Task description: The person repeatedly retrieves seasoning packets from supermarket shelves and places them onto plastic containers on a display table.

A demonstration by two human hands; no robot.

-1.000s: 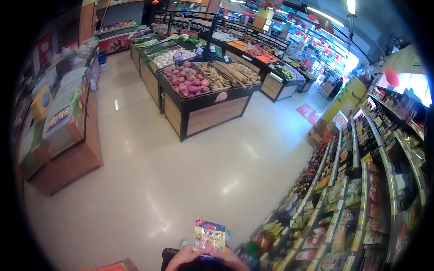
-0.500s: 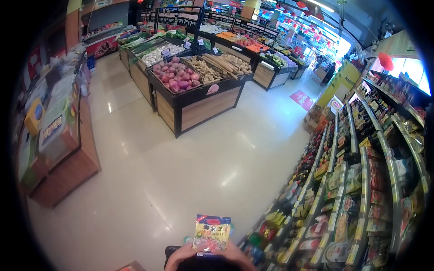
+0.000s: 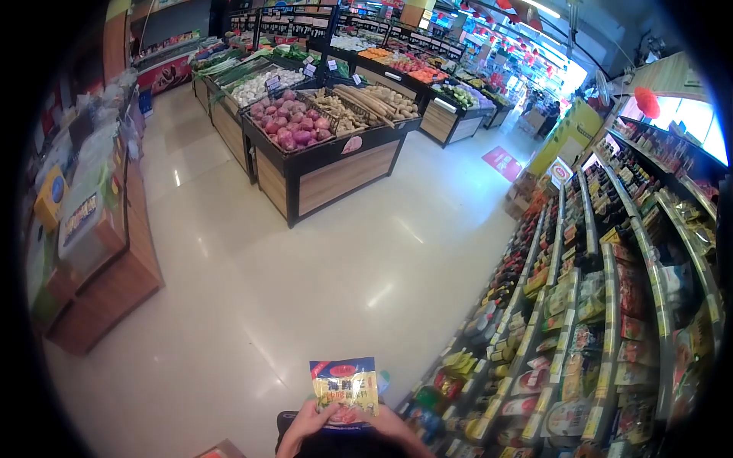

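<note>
At the bottom of the frame, the left hand (image 3: 311, 419) and right hand (image 3: 384, 421) grip the lower part of a blue-and-yellow packet (image 3: 345, 388) between them, its printed face showing; stocked shelves (image 3: 569, 320) fill the right side.

The fingers (image 3: 327, 413) cover the lower corners of the packet (image 3: 345, 379), whose smallest print is unreadable. The bottom edge cuts off both forearms and a reddish box (image 3: 221, 450); bagged goods (image 3: 80, 145) at left blur together.
</note>
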